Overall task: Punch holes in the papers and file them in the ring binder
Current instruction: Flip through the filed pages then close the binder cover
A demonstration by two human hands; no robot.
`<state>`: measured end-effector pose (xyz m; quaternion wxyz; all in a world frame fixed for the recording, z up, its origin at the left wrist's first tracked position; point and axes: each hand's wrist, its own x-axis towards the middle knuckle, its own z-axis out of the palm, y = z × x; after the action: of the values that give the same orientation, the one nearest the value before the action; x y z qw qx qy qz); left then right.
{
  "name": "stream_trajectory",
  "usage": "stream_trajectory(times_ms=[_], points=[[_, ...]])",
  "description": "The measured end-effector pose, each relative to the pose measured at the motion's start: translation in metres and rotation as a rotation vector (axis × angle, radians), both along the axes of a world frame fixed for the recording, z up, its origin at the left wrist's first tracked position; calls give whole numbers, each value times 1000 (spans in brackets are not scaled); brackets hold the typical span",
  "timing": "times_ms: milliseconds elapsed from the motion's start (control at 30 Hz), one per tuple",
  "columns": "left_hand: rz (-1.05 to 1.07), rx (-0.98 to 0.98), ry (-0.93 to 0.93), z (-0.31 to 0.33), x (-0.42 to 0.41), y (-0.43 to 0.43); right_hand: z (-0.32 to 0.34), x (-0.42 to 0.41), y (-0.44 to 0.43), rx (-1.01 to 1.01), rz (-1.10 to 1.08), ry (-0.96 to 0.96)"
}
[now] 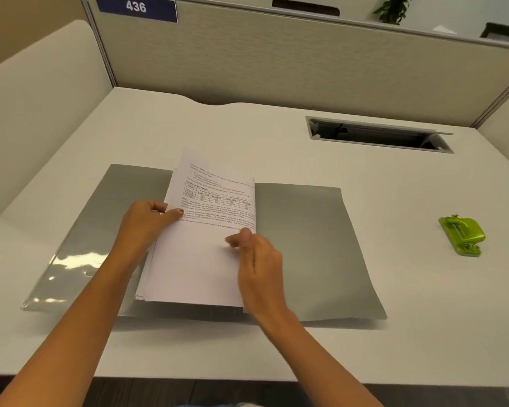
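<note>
Two bare forearms reached in from the near edge of a white desk (335,348), seen from the head camera, as a person worked a stack of printed papers (206,248) over an open grey ring binder (306,245). The left hand (144,221) gripped the stack's left edge, thumb on top and fingers curled beneath. The right hand (256,254) pinched the right edge between thumb and fingers, near the printed text. The sheets sat over the binder's middle, their far end lifted and tilted toward a cubicle partition (276,54).

Judging by this layout, filing appeared close at hand: the binder lay spread flat, and a green hole punch (462,235) sat well apart to the right, untouched by either hand. Whether the sheets were already punched could not be told, as no holes showed. The rings were hidden under the paper, so whether the stack was threaded on them could not be told either. Closing the binder remained.
</note>
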<state>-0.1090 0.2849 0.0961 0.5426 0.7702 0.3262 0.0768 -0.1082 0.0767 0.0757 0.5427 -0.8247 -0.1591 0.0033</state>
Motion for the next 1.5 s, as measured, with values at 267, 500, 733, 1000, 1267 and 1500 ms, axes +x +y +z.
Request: stream_trajectory(times_ms=[267, 500, 733, 1000, 1267, 1500], points=[[64, -8, 25, -9, 4, 6, -64, 42, -55, -485, -128, -34], [94, -29, 45, -15, 3, 8, -79, 45, -65, -766, -122, -126], [95, -147, 74, -31, -1, 8, -82, 49, -69, -806, -135, -137], [83, -247, 5, -19, 5, 5, -82, 49, -70, -748, -150, -127], [-192, -649, -176, 30, 21, -33, -66, 48, -75, -259, -215, 106], [-327, -874, -233, 40, 46, -91, -36, 58, -87, 76, -299, 355]])
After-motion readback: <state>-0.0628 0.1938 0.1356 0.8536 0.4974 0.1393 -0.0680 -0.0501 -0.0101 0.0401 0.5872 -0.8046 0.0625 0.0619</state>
